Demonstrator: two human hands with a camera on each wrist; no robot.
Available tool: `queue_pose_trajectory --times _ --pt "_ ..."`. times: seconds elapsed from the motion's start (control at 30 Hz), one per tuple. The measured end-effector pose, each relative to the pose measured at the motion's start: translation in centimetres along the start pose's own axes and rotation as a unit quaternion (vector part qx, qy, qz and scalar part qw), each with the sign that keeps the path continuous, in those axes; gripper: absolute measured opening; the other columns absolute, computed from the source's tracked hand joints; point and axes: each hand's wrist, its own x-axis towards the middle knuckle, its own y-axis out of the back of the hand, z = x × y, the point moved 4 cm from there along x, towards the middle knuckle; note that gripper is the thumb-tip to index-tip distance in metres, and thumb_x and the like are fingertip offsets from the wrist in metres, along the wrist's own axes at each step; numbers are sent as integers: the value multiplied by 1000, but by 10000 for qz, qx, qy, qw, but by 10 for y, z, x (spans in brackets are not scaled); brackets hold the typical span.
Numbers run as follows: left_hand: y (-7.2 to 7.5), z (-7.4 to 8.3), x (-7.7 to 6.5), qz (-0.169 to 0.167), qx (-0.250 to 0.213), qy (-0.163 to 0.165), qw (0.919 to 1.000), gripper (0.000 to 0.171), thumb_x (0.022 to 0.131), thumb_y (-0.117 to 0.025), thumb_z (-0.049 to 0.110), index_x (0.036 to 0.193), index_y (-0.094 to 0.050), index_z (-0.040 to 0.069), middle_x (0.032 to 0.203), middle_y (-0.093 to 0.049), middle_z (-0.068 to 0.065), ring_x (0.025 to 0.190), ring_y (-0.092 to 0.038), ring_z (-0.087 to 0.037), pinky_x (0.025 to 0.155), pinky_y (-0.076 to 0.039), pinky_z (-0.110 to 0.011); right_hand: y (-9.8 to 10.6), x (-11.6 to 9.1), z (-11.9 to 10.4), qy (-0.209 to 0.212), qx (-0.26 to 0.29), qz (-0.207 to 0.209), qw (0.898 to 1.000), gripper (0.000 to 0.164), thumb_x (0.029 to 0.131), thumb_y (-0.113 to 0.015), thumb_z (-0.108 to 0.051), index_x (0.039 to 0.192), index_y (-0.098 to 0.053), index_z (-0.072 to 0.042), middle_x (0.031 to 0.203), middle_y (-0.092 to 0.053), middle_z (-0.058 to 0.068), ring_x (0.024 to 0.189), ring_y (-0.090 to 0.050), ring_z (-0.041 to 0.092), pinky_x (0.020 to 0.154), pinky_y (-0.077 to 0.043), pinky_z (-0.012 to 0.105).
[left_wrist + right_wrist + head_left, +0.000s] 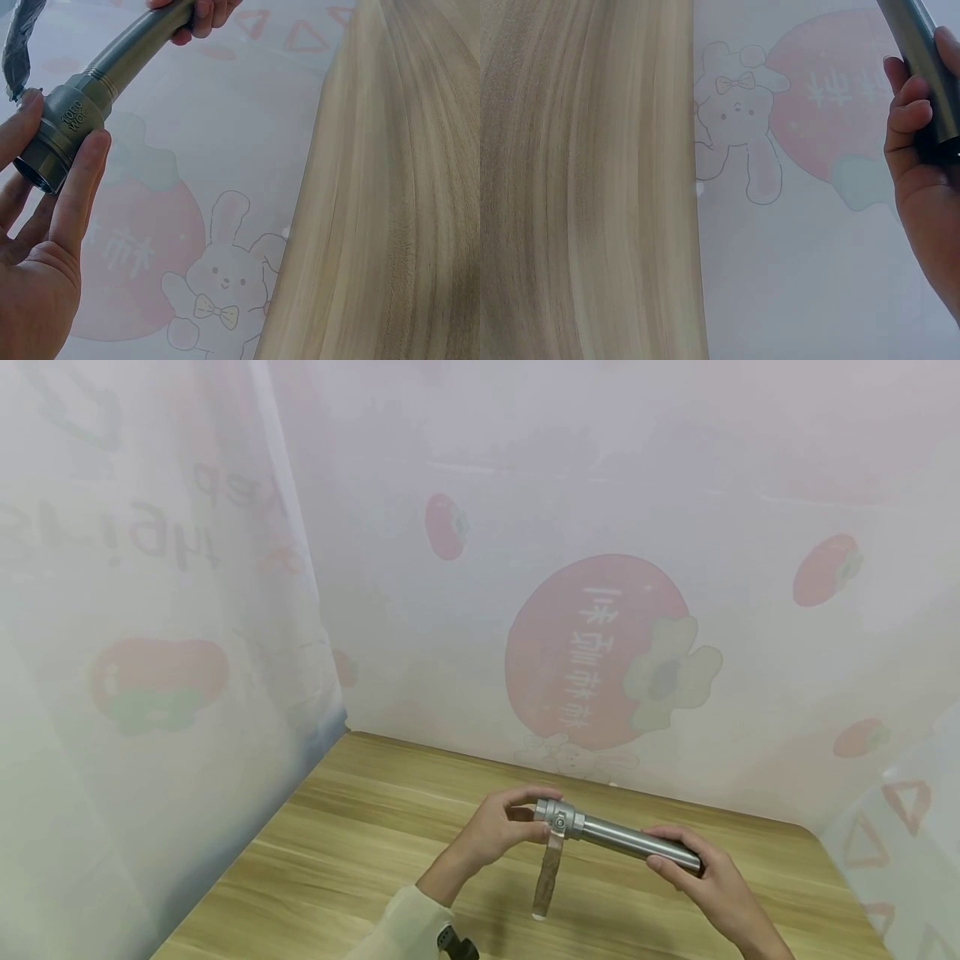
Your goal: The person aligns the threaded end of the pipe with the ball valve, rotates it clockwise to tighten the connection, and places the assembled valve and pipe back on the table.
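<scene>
A steel ball valve (pixel 562 817) with a metal pipe (pixel 630 838) joined to its right end is held over the table between both hands. My left hand (pixel 491 831) grips the valve body at its open end, thumb on one side and fingers on the other. Raised lettering shows on the valve body (pixel 71 116) in the left wrist view. From the valve a lever handle (pixel 548 875), wrapped in something brownish, points toward me. My right hand (pixel 708 881) holds the far end of the pipe (pixel 922 71), fingers curled round it.
The wood-grain table (pixel 360 793) lies beneath both hands. A pale curtain (pixel 420 643) with printed red fruit and a rabbit stands along its back, with more curtain at the left and right sides. A dark strapped device (pixel 456 942) sits at the left sleeve.
</scene>
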Motion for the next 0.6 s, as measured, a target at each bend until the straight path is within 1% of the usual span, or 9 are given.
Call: queue_pose_trajectory --times 0.17,0.27,0.4,0.5,0.6 --pt "-1 2 0 -24 15 -16 10000 51 95 -77 6 145 -68 9 141 -65 -21 114 -73 -23 97 -68 -40 0 0 0 -84 -23 26 10000 32 107 -70 -11 138 -69 -14 113 -69 3 78 -59 13 60 -54 27" --pt "-1 2 -1 -51 30 -48 10000 50 96 -77 7 146 -67 9 142 -65 -22 115 -73 -26 97 -68 -40 0 0 1 -84 -42 42 9999 31 107 -69 -11 138 -70 -14 112 -69 1 77 -59 12 59 -54 27" --pt "-1 3 -1 -45 58 -41 10000 50 97 -77 8 146 -68 9 142 -64 -22 115 -72 -28 96 -68 -40 0 0 0 -139 -12 15 9999 31 107 -69 -12 138 -70 -14 103 -67 2 75 -58 12 57 -53 27" --pt "-1 3 -1 -18 73 -9 10000 50 96 -77 7 145 -68 10 142 -64 -21 114 -72 -24 96 -68 -40 1 0 0 -166 10 0 9999 31 107 -69 -13 139 -70 -14 96 -65 2 73 -58 12 56 -53 28" --pt "-1 3 -1 -13 74 7 10000 50 96 -78 7 145 -68 10 142 -65 -20 113 -72 -22 96 -68 -40 1 0 0 -58 -34 71 10000 33 106 -71 -12 138 -71 -15 104 -68 -1 72 -60 11 56 -54 28"
